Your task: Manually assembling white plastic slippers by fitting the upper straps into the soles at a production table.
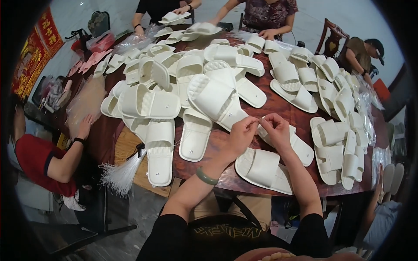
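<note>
My left hand (244, 134) and my right hand (277, 130) meet fingertip to fingertip above the near side of the table. Both are closed in a pinch, and whatever lies between the fingers is too small to make out. Under my right hand lies a white open-toe slipper (300, 148), partly covered by that hand. Another white slipper (260, 167) rests between my forearms at the table's near edge. Just beyond my left hand, a slipper (211, 95) leans on the big heap. A green bangle (207, 176) circles my left wrist.
White slippers (150, 101) cover much of the dark red table (196, 167). A bundle of thin white strands (122, 176) hangs at the near-left edge. People work around the table; one person's hand (85, 126) rests on clear plastic (82, 102) at left. Pink slippers (93, 60) lie far left.
</note>
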Available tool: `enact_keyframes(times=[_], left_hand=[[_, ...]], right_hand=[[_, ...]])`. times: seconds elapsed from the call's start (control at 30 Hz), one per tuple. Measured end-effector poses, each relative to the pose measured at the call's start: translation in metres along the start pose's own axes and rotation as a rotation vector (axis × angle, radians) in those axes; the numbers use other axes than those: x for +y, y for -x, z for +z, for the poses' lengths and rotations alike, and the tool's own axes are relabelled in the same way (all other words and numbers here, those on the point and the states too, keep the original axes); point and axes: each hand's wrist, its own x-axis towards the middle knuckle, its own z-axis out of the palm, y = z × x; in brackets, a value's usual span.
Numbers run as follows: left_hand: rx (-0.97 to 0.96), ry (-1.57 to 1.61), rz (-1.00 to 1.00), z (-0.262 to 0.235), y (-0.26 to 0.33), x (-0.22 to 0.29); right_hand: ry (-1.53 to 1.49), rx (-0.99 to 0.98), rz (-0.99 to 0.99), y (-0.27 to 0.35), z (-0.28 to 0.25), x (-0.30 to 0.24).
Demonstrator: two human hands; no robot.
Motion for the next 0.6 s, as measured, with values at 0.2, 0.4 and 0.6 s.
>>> enact_keyframes(times=[0.2, 0.4, 0.6], left_hand=[[0.041, 0.045, -0.046, -0.0024, 0.0004, 0.0081], [0.058, 0.023, -0.010, -0.0013, 0.0027, 0.0056], [0.083, -0.040, 0.062, 0.0002, 0.0050, 0.0050]], right_hand=[[-0.063, -0.025, -0.017, 0.0005, -0.0039, 0.0061], [-0.134, -0.005, -0.050, 0.0008, -0.0022, 0.0087], [-0.103, 0.012, -0.023, 0.0027, -0.0046, 0.0089]])
